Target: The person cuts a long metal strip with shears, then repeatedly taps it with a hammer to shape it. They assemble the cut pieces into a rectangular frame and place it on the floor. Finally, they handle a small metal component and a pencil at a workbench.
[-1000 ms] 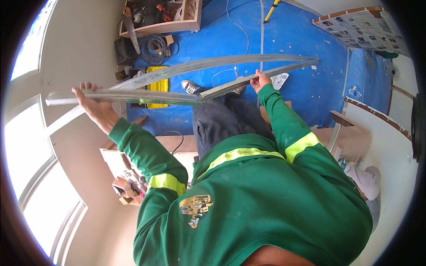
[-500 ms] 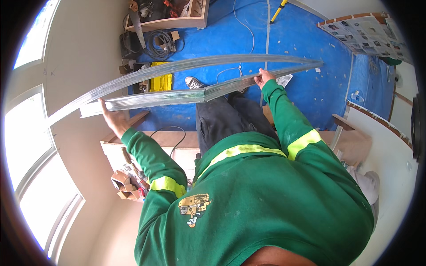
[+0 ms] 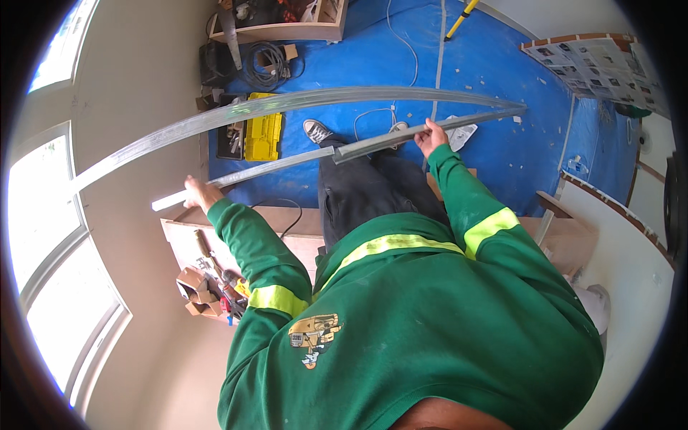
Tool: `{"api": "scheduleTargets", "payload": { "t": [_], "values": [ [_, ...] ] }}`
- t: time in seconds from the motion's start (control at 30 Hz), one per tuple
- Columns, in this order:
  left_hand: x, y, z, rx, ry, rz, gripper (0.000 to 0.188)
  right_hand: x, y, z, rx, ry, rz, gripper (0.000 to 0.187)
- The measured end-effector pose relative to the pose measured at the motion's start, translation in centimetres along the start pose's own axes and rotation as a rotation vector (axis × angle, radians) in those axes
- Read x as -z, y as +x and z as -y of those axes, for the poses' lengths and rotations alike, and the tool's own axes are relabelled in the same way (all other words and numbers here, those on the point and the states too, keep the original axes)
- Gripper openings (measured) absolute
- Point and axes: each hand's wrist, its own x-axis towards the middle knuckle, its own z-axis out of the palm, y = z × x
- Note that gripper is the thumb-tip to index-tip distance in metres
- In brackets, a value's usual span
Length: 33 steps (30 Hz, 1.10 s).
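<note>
Both my hands hold a long galvanised metal channel [image 3: 279, 165] across my body, above my legs. Near its middle there is a break or kink, where the left and right lengths meet at a slight step. My left hand [image 3: 202, 193] is closed round it close to its left end. On the right length, my right hand [image 3: 431, 137] grips with fingers wrapped about the edge. Beyond it a second long metal strip [image 3: 287, 102] arcs from the window side and meets the channel at the far right; whether the two are joined I cannot tell.
Blue sheeting [image 3: 344, 64] covers the floor. A yellow toolbox part [image 3: 264, 129], coiled black cable [image 3: 266, 69] and a wooden tool crate [image 3: 287, 32] lie ahead left. Tools and cardboard boxes [image 3: 197, 287] sit on a bench by my left arm. Windows [image 3: 46, 193] line the left wall.
The channel has turned so its narrow side shows, and its left end has come lower and nearer. My left hand moved with it, a little right; the right hand shifted slightly.
</note>
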Motion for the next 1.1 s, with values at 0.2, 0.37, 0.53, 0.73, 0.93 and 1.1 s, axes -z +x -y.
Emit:
{"api": "scheduleTargets", "payload": {
  "t": [0.2, 0.37, 0.53, 0.73, 0.93, 1.1],
  "values": [
    [0.3, -11.2, -11.2, -0.580, 0.134, -0.185, 0.069, 2.4, 1.2, -2.2, -0.096, -0.119, -0.157, 0.017],
    [2.2, -12.9, -16.7, -0.864, 0.154, 0.121, 0.061, -0.6, 5.7, -5.0, -0.167, -0.220, -0.210, 0.013],
    [1.8, -8.3, -12.8, -0.694, 0.124, 0.352, 0.071, -5.4, 8.7, -7.6, -0.271, -0.099, -0.274, 0.015],
    [-1.5, -4.5, -4.1, -0.007, -0.278, 0.498, 0.087, -7.7, 10.8, -9.0, -0.266, 0.103, -0.123, 0.027],
    [-3.2, -2.4, -3.6, -0.047, -0.529, 0.510, 0.073, -8.4, 10.0, -7.2, -0.425, 0.475, -0.337, 0.086],
    [-4.1, -0.3, -4.4, 0.111, -0.715, 0.734, 0.052, -10.0, 9.3, -5.6, -0.325, 0.275, -0.315, 0.114]
  ]
}}
